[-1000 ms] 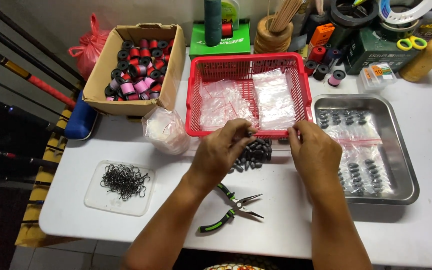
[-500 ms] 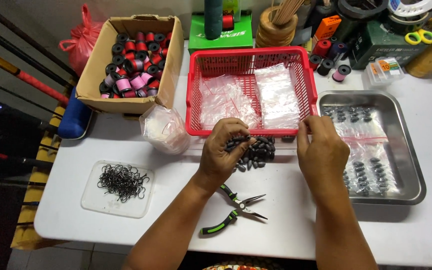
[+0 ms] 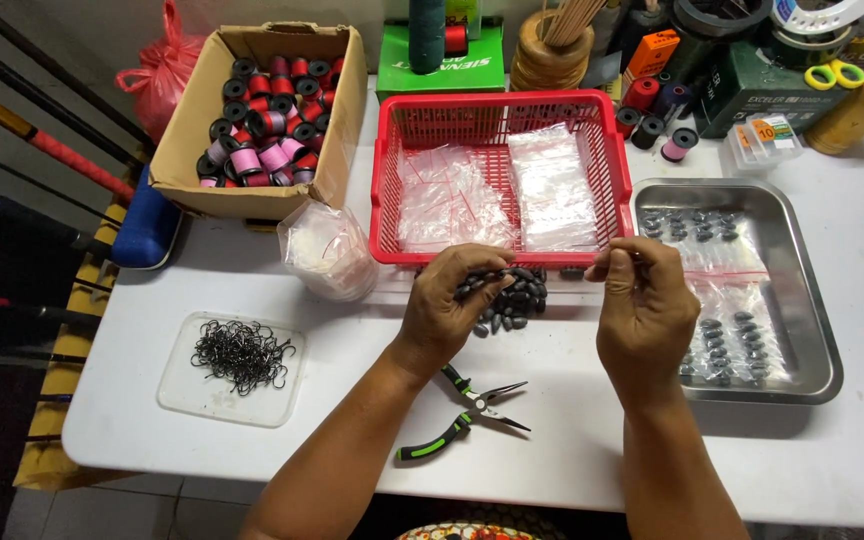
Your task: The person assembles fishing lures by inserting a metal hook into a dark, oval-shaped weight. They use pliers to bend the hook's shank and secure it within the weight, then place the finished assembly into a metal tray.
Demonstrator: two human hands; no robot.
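Left hand (image 3: 449, 305) pinches dark little weights (image 3: 512, 296) from the pile by the red basket (image 3: 497, 110) (middle of the surface (image 3: 572, 440)). Right hand (image 3: 644, 300) pinches something too small to tell. Filling bags looks underway; careful dropping seems next.

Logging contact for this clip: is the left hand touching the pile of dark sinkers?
Touching. The head view shows the left hand with fingers curled onto the pile of dark sinkers, several under its fingertips.

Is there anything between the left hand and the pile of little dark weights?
Nothing visible. The left hand already rests on the pile of dark weights, fingers curled over its near edge. The pliers lie closer to the person, off the path.
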